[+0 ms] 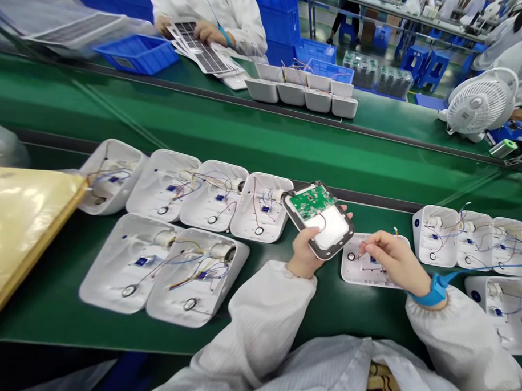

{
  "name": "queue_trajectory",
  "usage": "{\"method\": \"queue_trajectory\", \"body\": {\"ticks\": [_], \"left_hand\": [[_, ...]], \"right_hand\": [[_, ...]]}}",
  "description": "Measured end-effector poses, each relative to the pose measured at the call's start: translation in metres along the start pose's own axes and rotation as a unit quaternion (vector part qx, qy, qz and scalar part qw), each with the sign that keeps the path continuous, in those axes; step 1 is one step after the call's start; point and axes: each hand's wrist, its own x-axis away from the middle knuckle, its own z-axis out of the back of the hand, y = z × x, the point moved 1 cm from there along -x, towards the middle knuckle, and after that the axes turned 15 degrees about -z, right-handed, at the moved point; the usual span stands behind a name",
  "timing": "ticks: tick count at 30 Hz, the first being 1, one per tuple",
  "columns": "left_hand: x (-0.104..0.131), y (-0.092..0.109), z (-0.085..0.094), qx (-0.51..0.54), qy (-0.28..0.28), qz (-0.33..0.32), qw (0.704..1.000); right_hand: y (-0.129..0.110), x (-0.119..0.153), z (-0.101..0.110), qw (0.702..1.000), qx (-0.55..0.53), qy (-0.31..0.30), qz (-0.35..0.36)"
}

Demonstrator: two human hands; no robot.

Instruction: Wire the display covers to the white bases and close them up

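My left hand (306, 251) grips a dark-framed panel (343, 230), tilted, its back towards me. On that back sit a green circuit board (310, 202) and a white rectangular block with a thin wire. Beside it, my right hand (389, 257) is closed in a pinch on a thin wire (362, 248) over an open white housing (375, 278). This housing lies on the green bench with a small round part (351, 256) inside; my fingers hide some of its interior. A blue wrist strap (433, 290) with a cord circles my right wrist.
Several white housings (198, 279) with loose wires lie on the left, and more (437, 236) on the right. A yellowish stack (28, 227) stands far left. Across the raised green ledge, a co-worker's hands (207, 33) handle dark panels near a blue bin (137, 53); a fan (480, 106) stands right.
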Motion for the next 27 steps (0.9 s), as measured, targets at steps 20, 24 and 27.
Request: {"method": "queue_trajectory", "body": {"ticks": [20,24,27], "left_hand": [[0.035,-0.045,0.034,-0.149,-0.129,0.021,0.980],[0.034,-0.042,0.027,-0.144,-0.149,0.025,0.978],[0.035,-0.044,0.029,-0.152,-0.142,0.024,0.978]], "right_hand": [[-0.010,-0.011,-0.042,0.985,0.069,0.131,0.084],[-0.006,-0.014,-0.041,0.992,0.031,0.117,0.019],[-0.007,-0.015,-0.038,0.995,0.002,0.094,-0.014]]}}
